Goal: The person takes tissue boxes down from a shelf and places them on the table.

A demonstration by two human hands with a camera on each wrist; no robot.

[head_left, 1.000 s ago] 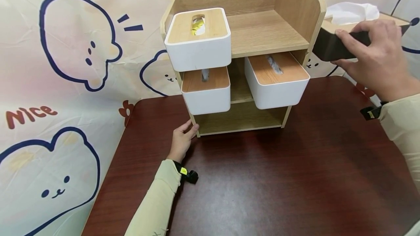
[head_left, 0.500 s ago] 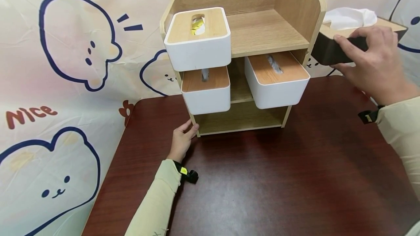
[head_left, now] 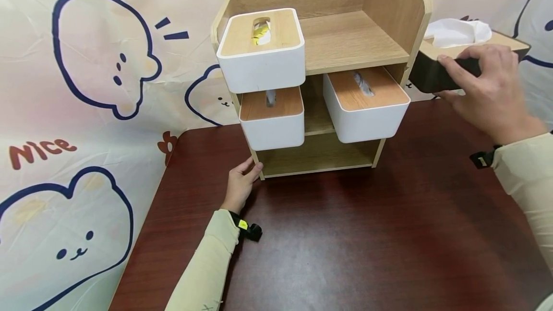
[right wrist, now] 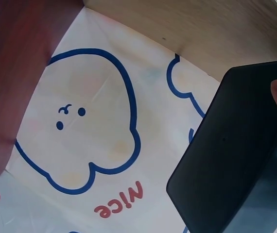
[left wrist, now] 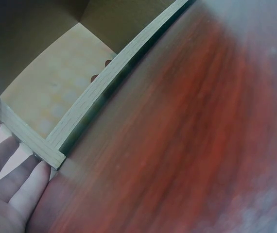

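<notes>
My right hand point(head_left: 492, 92) holds a black tissue box point(head_left: 436, 73) with a pale wooden lid, a white tissue rising from its slot. The box hangs in the air just right of the wooden shelf point(head_left: 345, 42). In the right wrist view the box's dark underside point(right wrist: 226, 141) shows, with one fingertip on it. My left hand point(head_left: 239, 184) grips the lower front edge of the shelf's left side panel. Seen from the left wrist, the thumb lies inside that panel point(left wrist: 29, 136) and the other fingers outside.
A white tissue box point(head_left: 261, 71) with a light lid stands at the left of the shelf's top. On the middle level, two white boxes with browner lids, a left one point(head_left: 272, 131) and a right one point(head_left: 367, 124), jut forward. A dark red table point(head_left: 345, 234) lies beneath.
My right hand has lowered the black tissue box and brought it slightly left, nearer the shelf's side. The left hand keeps its place.
</notes>
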